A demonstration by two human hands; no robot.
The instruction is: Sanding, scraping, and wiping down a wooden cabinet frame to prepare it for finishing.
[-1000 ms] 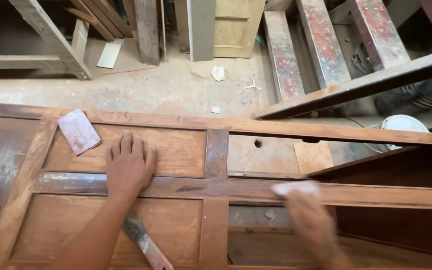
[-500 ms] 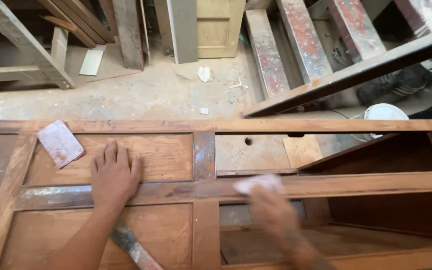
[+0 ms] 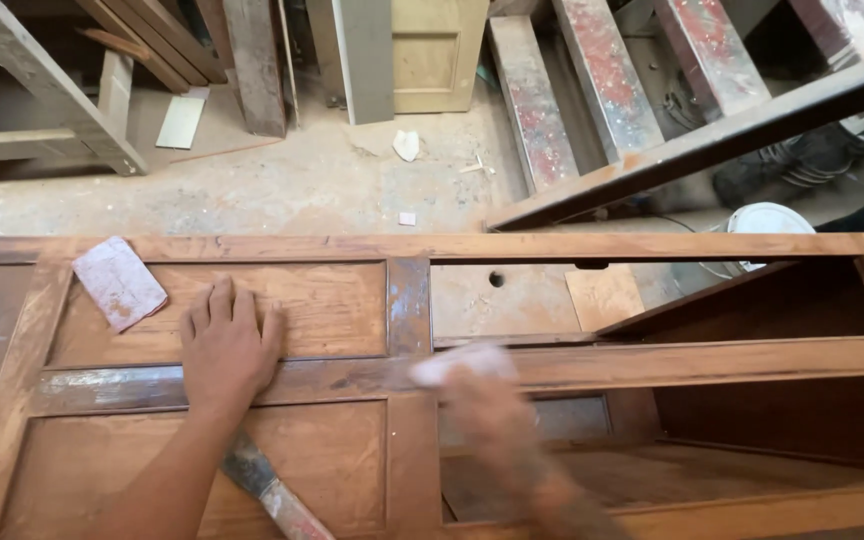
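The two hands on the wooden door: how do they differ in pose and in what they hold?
The left hand lies flat, fingers spread, on a door panel and holds nothing; the right hand grips a pale piece of sandpaper against the middle rail. The left hand is sharp in the picture; the right hand is motion-blurred. Both touch the same door.

A brown wooden door (image 3: 352, 375) is lying flat, filling the lower half of the view, its worn finish showing pale patches and bare reddish panels. A whitish piece of sandpaper (image 3: 457, 362), blurred, is pressing against the door's middle rail, just at 3 o'clock from the central upright. Openings at 3 o'clock of that upright are showing dusty floor beneath.
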